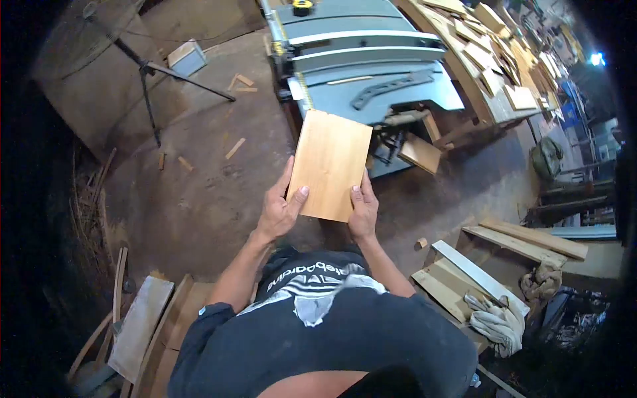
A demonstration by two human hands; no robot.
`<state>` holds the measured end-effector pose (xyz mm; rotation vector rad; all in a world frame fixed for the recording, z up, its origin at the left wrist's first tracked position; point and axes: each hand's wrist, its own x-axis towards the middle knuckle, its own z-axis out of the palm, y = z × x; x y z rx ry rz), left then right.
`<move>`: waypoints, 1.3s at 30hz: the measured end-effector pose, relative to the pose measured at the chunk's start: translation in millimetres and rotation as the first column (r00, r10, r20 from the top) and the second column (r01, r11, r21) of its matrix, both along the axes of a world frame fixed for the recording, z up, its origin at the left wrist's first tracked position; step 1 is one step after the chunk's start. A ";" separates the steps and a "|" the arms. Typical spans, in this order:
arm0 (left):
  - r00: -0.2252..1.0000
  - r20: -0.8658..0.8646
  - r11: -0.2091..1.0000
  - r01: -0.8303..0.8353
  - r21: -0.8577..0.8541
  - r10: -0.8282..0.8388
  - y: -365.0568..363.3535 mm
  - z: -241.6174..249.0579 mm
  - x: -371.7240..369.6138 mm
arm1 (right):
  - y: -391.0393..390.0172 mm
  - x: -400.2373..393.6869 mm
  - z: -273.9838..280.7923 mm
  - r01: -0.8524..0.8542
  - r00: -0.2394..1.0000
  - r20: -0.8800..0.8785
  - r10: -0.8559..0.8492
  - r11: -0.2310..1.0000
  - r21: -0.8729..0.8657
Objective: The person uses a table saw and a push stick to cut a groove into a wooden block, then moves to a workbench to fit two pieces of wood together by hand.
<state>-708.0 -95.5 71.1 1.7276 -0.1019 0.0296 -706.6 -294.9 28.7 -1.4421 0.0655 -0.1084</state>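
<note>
A rectangular wooden board [330, 166], pale and smooth-faced, is held up in front of my body. My left hand [281, 207] grips its lower left edge, thumb on the face and fingers behind. On the lower right edge my right hand [363, 209] holds it the same way, its fingers partly hidden. Beyond the board's top edge stands a table saw [345, 60] with a metal rip fence [368, 50]. A dark push stick [391, 87] lies on the saw's top.
A workbench [491, 99] piled with wood pieces stands at the right. A tripod [142, 66] stands on the floor [199, 199] at the left, among scattered offcuts. Planks [524, 239] and grey-white gloves [496, 323] lie at lower right. More boards [142, 325] are at lower left.
</note>
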 end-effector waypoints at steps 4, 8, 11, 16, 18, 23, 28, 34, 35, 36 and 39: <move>0.999 0.014 0.998 0.029 0.049 -0.030 90.2 5.4 8.4 | 92.1 1.2 10.8 0.004 0.999 -0.037 -0.004 1.000 0.019; 0.999 -0.041 0.995 0.009 -0.102 -0.013 143.4 0.2 25.0 | 142.9 24.7 15.4 -0.021 1.000 0.013 0.021 0.999 -0.046; 0.997 0.041 0.997 -0.067 0.024 0.066 176.8 -18.2 50.7 | 179.7 47.3 16.5 -0.061 0.996 0.048 0.069 0.987 -0.150; 0.989 0.030 0.988 -0.142 -0.061 0.144 227.9 -21.3 98.6 | 226.8 93.5 13.0 -0.190 0.981 0.017 0.191 0.980 -0.067; 0.987 0.022 0.987 -0.157 -0.044 0.158 252.7 -31.7 126.5 | 240.5 118.5 9.7 -0.280 0.959 0.003 0.282 0.952 -0.122; 0.993 -0.038 0.989 -0.117 -0.093 0.114 297.2 -31.3 229.7 | 238.5 192.1 -10.2 -0.393 0.910 -0.182 0.373 0.915 -0.087; 0.998 -0.055 0.977 0.015 0.212 -0.003 315.5 -23.8 372.9 | 219.9 252.5 -52.6 -0.388 0.919 -0.238 0.315 0.832 -0.397; 0.953 -0.070 0.947 0.300 0.115 -0.294 276.7 -43.0 512.1 | 204.2 268.7 -105.4 -0.261 0.907 -0.420 0.026 0.817 -0.514; 0.942 -0.074 0.936 0.335 0.107 -0.329 266.2 -45.5 532.0 | 202.0 271.9 -113.2 -0.210 0.838 -0.543 -0.057 0.885 -0.415; 0.923 -0.093 0.918 0.383 0.106 -0.374 253.4 -45.3 548.9 | 197.5 276.1 -126.0 -0.180 0.831 -0.550 -0.091 0.890 -0.418; 0.859 -0.109 0.853 0.510 0.108 -0.500 221.7 -70.2 600.3 | 202.1 283.6 -148.7 0.314 0.641 -0.744 -0.188 0.949 0.031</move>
